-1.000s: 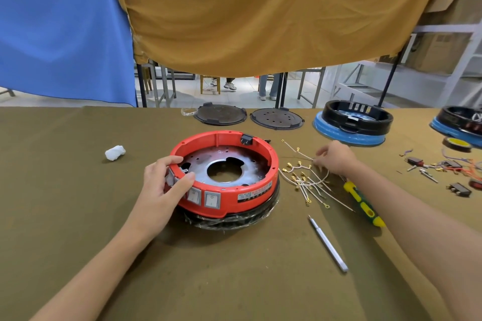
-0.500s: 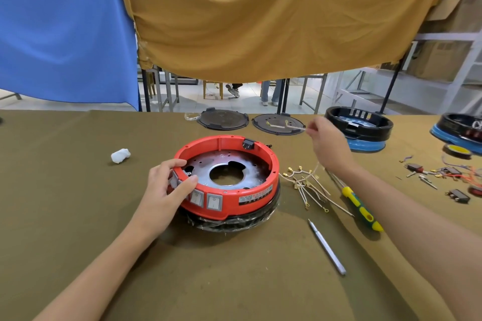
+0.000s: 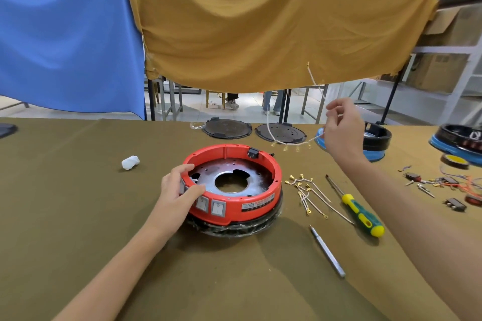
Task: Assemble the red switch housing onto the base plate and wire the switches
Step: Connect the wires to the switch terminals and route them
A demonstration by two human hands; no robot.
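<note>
The red switch housing (image 3: 250, 202), a round ring with grey rocker switches (image 3: 218, 207) on its front, sits on a dark metal base plate (image 3: 257, 173) over a black plastic-wrapped unit. My left hand (image 3: 177, 191) grips the housing's left rim, thumb on the outside by the switches. My right hand (image 3: 343, 129) is raised above the table's far side and pinches a white wire (image 3: 271, 129) with brass terminals; the wire loops down to the left and one end sticks up. Several more white wires (image 3: 307, 195) lie on the table right of the housing.
A yellow-green screwdriver (image 3: 361, 212) and a thin metal tool (image 3: 327, 251) lie at the right front. Two black round plates (image 3: 227, 128) sit at the back, black-and-blue units (image 3: 378, 138) and small parts (image 3: 453, 202) at the right. A white wad (image 3: 130, 162) lies left.
My right hand took one wire from the pile and lifted it high above the table's far side; the wire now dangles. The left hand stayed on the housing.
</note>
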